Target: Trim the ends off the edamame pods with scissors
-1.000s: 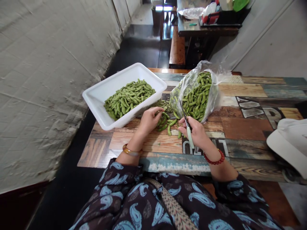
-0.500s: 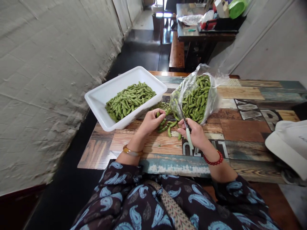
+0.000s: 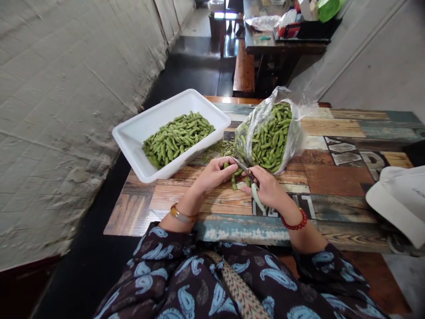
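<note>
My left hand (image 3: 215,175) is closed on a green soybean pod (image 3: 226,165), gripped between thumb and fingers. In my right hand (image 3: 265,185) is a pair of scissors (image 3: 255,192) with pale green handles. Their blades point up and left, and the tips meet the fingertips of my left hand by the pod. A few loose pods (image 3: 234,180) lie on the table under my hands. Left of them a white plastic tub (image 3: 134,170) holds many pods. A clear plastic bag (image 3: 294,148) full of pods stands just beyond my right hand.
Small green trimmings (image 3: 217,150) lie between tub and bag on the patchwork-patterned table (image 3: 332,175). A white cap (image 3: 395,195) rests at the right edge. A rough white wall (image 3: 66,88) runs along the left. Another table (image 3: 262,44) with a wooden bench (image 3: 243,71) stands farther back.
My left hand has moved right with the pod, toward the scissors. The scissors have tilted left, so their blades now reach the left fingertips. The view has shifted slightly.
</note>
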`<state>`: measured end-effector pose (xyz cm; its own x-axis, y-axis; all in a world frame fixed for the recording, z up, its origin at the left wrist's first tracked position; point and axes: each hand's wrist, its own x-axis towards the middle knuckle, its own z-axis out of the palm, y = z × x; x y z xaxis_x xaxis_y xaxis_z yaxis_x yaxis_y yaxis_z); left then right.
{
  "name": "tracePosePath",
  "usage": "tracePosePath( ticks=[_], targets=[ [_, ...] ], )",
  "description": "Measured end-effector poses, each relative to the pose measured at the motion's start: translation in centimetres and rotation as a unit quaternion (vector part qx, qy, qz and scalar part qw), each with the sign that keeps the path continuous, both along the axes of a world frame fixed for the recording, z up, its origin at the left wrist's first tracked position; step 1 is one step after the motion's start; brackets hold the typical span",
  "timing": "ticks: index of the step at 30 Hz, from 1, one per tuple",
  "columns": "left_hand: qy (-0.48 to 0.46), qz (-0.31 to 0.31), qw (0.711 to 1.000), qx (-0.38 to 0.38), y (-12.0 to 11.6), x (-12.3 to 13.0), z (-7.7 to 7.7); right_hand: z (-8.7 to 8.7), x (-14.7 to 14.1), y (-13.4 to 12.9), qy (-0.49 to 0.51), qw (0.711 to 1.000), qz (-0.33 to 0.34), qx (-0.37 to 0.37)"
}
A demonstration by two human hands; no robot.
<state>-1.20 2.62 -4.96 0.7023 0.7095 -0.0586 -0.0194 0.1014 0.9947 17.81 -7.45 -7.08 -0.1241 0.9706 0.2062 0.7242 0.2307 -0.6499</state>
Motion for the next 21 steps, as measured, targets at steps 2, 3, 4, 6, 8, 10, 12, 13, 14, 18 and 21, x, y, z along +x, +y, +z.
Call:
tracePosePath(
  ticks=[2,3,4,6,8,10,12,13,14,18,21],
  targets=[
    [0.001,0.023,0.999,0.043,0.1,0.0,0.0,0.0,0.0,-0.1,-0.013,1.000,0.002,0.012],
    [0.004,0.037,0.997,0.062,0.2,-0.1,0.0,0.1,0.0,-0.1,-0.019,1.000,0.000,0.018],
    [0.007,0.052,0.996,0.078,0.3,-0.1,0.0,0.2,0.0,-0.2,-0.026,0.999,-0.003,0.022],
    [0.016,0.071,0.993,0.093,0.4,-0.2,0.1,0.4,0.0,-0.2,-0.042,0.999,-0.011,0.025],
    [0.024,0.075,0.992,0.100,0.5,-0.4,0.2,0.7,0.0,-0.3,-0.053,0.998,-0.012,0.020],
    [0.036,0.068,0.991,0.112,0.6,-0.4,0.3,1.0,0.0,-0.3,-0.057,0.998,-0.008,0.014],
    [0.045,0.054,0.990,0.124,0.6,-0.5,0.3,1.2,0.0,-0.4,-0.057,0.998,-0.003,0.013],
    [0.047,0.046,0.989,0.129,0.6,-0.5,0.2,1.3,0.0,-0.4,-0.056,0.998,-0.001,0.013],
    [0.047,0.039,0.989,0.133,0.6,-0.5,0.1,1.3,0.0,-0.4,-0.055,0.998,0.000,0.014],
    [0.042,0.024,0.989,0.142,0.7,-0.6,-0.1,1.3,0.0,-0.4,-0.054,0.998,0.008,0.013],
    [0.041,0.011,0.989,0.143,0.6,-0.6,0.4,1.1,0.1,-0.4,-0.049,0.998,0.015,0.019]
  ],
)
